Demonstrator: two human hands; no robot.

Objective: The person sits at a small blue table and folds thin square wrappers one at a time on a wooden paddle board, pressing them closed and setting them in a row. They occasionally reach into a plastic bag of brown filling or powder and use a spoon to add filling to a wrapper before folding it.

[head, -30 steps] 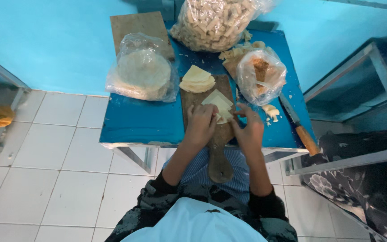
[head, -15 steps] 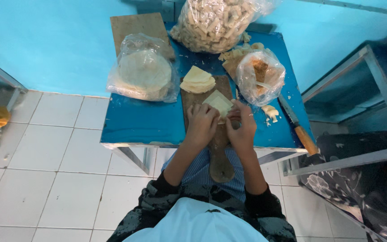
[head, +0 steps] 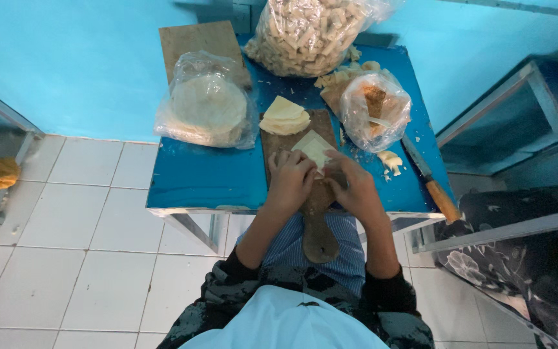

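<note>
Blue table (head: 201, 178) against turquoise wall. Left hand (head: 290, 179) and right hand (head: 351, 187) both gripping a pale dough sheet (head: 313, 148), on wooden board (head: 314, 213) beneath them. Stack of sheets (head: 283, 117) just beyond; knife (head: 431, 181) off to the right.

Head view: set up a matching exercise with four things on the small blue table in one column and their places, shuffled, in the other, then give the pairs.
Things:
1. wooden-handled knife
2. clear bag of round flat white wrappers
3. pale square wrapper sheet
4. big clear bag of pale rolled pieces

Places:
A. far edge, by the wall
B. right edge of the table
C. left part of the table
D. on the wooden paddle board, at both hands' fingertips

Pairs: 1-B, 2-C, 3-D, 4-A
</note>
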